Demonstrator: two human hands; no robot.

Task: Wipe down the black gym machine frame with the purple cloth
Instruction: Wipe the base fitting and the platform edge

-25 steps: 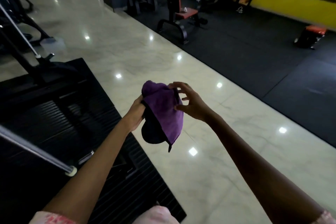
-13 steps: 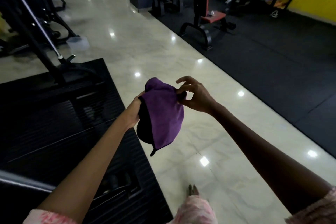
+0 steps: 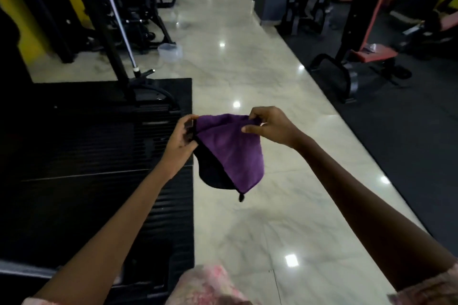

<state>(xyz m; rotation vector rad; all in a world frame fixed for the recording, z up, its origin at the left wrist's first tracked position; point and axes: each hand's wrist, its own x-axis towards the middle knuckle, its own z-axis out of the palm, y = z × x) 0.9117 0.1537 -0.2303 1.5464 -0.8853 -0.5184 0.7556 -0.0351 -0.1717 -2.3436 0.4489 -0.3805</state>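
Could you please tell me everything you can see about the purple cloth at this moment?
The purple cloth looks like soft, fuzzy fabric with a dark edge trim and a darker underside. It hangs in the air above the pale floor, folded into a drooping triangle with a small tag at its lowest corner. The left hand grips its left top corner; the right hand pinches its right top edge. It touches nothing else.

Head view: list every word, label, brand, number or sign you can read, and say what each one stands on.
None can be read.
Purple cloth, held by both hands (left, right): no tag or print shows.
Black machine frame and mat: too dark, no lettering visible.
Red bench and yellow wall: blurred, no text legible.
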